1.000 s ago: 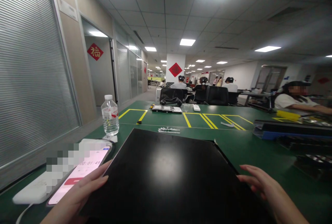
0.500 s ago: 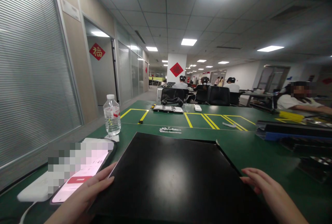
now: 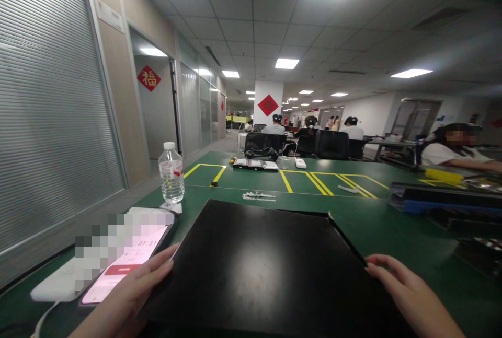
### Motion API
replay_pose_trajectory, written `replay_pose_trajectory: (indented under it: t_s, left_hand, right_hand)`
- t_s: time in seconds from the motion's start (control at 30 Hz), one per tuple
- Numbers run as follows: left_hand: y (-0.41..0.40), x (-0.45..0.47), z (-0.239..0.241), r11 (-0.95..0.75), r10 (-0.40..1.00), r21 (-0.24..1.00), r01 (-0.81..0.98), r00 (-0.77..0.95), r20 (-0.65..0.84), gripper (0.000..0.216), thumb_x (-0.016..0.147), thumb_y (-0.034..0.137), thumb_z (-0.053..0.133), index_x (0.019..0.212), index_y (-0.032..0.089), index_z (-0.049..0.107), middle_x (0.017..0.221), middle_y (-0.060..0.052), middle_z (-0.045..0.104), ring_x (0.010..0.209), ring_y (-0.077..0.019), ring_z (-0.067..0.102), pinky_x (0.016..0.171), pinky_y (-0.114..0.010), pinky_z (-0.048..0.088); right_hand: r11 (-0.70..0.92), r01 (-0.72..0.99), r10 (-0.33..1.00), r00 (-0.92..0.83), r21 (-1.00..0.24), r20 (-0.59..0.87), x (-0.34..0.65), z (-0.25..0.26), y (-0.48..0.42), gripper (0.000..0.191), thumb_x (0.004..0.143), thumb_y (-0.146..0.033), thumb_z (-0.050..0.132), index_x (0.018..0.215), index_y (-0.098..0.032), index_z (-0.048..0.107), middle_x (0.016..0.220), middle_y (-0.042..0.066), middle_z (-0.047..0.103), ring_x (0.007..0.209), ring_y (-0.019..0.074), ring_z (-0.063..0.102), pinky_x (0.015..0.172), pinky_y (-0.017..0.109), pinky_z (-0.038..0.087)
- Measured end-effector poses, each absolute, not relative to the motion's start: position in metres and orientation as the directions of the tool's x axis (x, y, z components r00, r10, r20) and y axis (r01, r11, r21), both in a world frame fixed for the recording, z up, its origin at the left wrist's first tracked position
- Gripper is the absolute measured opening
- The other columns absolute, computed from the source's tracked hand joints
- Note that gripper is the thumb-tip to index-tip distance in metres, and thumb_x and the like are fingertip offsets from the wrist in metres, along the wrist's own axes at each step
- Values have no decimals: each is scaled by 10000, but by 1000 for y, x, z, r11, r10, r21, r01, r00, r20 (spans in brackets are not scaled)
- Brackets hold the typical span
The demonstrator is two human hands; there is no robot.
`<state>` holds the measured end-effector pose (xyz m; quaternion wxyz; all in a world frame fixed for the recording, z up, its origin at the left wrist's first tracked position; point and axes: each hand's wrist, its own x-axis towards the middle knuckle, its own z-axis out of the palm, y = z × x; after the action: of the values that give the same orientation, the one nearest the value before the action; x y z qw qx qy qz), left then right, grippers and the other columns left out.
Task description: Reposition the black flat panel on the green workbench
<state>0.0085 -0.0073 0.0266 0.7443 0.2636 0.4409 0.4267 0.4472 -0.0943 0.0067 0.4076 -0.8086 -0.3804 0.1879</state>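
Still, both hands' fingers lie flat on the black panel (image 3: pixel 259 265) edges; the phone (image 3: pixel 125 267) timer now reads 01:51.

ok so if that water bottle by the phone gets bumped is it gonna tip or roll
The water bottle stands upright, tall on a narrow base, so a knock near the cap would probably tip it. Its round body would likely roll on the flat green table. It looks like thin clear plastic, so probably light and squashy.

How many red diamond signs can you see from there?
2 clear: one sign on the left wall by the doorway, one on the white pillar ahead. Others farther back may be too small to tell.
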Motion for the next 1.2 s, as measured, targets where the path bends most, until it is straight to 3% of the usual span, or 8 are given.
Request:
replay_pose_trajectory:
  t_s: [0.13, 0.37, 0.6, 0.9, 1.2]
  left_hand:
    - [-7, 10, 27, 488, 873, 754, -440, 233, -428, 1016, 574, 227, 806, 1434, 183, 267, 1030, -81, 765, 1059, -342, 633, 812, -359, 543]
    - [-12, 10, 30, 484, 870, 810, -330, 279, -406, 871, 779, 165, 639, 1465, 223, 105, 1035, -69, 764, 983, -344, 674, 778, -444, 552]
    - [-6, 8, 19, 453, 884, 826, -334, 287, -369, 882, 770, 143, 657, 1463, 210, 115, 1052, -83, 757, 1007, -324, 667, 772, -396, 542]
    - [-6, 9, 19, 446, 888, 824, -349, 289, -358, 902, 743, 141, 673, 1461, 217, 133, 1017, -71, 769, 940, -338, 693, 762, -424, 552]
    - [-5, 5, 12, 441, 890, 828, -347, 288, -354, 924, 700, 188, 708, 1454, 234, 175, 1092, -67, 744, 1003, -328, 668, 778, -402, 537]
  right_hand:
    - [-403, 480, 765, 644, -779, 1, 438, 15, -96, 512, 527, -663, 490, 831, -276, 631, 829, 28, 717, 868, 317, 615, 757, 388, 413]
    - [-405, 494, 780, 626, -769, -9, 438, 12, -96, 536, 528, -657, 485, 876, -270, 616, 846, 27, 715, 866, 300, 622, 776, 384, 409]
    - [-385, 542, 802, 597, -747, 20, 441, 10, -97, 434, 560, -624, 521, 809, -290, 642, 861, 23, 711, 873, 307, 617, 763, 388, 418]
    - [-411, 611, 819, 574, -676, 21, 445, 7, -94, 468, 579, -634, 449, 818, -285, 649, 886, 35, 706, 870, 294, 621, 765, 382, 435]
    - [-420, 636, 815, 579, -648, 40, 451, 6, -95, 497, 600, -657, 415, 821, -293, 671, 891, 24, 711, 891, 287, 622, 766, 363, 451]
